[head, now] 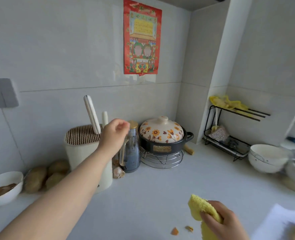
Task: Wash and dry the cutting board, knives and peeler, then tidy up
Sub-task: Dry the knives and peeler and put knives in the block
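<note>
Knives (92, 113): handles up in the knife block (81, 141) at the back of the bench (160, 187) — blades sheathed, safe.
Left hand (114, 134): grip loose, holding nothing, just beside the block.
Right hand (224, 221): grip clamped on yellow cloth (199, 205) — likely for wiping peel scraps (174, 231).

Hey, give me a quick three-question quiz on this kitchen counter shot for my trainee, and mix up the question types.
1. True or false: the right hand grips a yellow cloth.
2. What sits on the wire rack? A flowered pot; B kettle; C frying pan.
3. Fill in: two white handles stick out of the ____.
Key: 1 true; 2 A; 3 knife block.
</note>
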Available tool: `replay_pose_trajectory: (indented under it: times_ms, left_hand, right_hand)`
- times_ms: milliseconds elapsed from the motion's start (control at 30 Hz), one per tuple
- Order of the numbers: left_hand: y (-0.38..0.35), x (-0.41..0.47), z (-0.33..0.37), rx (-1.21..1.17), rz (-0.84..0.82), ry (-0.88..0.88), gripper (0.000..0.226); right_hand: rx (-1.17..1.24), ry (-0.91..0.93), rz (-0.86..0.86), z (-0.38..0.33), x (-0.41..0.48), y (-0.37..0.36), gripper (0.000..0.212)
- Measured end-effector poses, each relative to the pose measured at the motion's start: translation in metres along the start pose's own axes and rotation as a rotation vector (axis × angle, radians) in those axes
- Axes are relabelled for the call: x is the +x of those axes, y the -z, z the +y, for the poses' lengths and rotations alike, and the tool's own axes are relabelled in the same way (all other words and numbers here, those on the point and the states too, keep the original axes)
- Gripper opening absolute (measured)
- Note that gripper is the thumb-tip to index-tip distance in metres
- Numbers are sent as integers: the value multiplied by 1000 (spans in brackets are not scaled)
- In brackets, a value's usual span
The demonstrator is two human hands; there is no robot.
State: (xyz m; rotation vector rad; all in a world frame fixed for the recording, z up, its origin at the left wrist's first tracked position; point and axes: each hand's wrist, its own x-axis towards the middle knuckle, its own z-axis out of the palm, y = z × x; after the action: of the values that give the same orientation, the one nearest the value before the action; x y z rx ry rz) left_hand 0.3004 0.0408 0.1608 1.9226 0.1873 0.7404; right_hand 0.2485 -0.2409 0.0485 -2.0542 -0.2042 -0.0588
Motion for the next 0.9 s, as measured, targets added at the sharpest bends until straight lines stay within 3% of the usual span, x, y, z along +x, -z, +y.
replay_pose_trajectory:
  times_ms: [167, 267, 400, 733, 900]
  left_hand:
    - [-60, -75, 18, -192, -281, 48, 27]
    - [-106, -123, 30, -261, -415, 168, 28]
    - [-175, -207, 58, -230, -749, 210, 26]
    - [-341, -399, 149, 169, -1362, 28, 12]
    - [-386, -461, 150, 558, -1479, -84, 10]
  right_hand:
    - [-39, -109, 87, 13, -41, 47, 33]
    - [-111, -183, 178, 32, -78, 87, 30]
    - [-187, -264, 278, 62, -129, 157, 22]
    - [-220, -502, 501, 155, -267, 318, 12]
    - [-190, -572, 460, 191, -296, 347, 8]
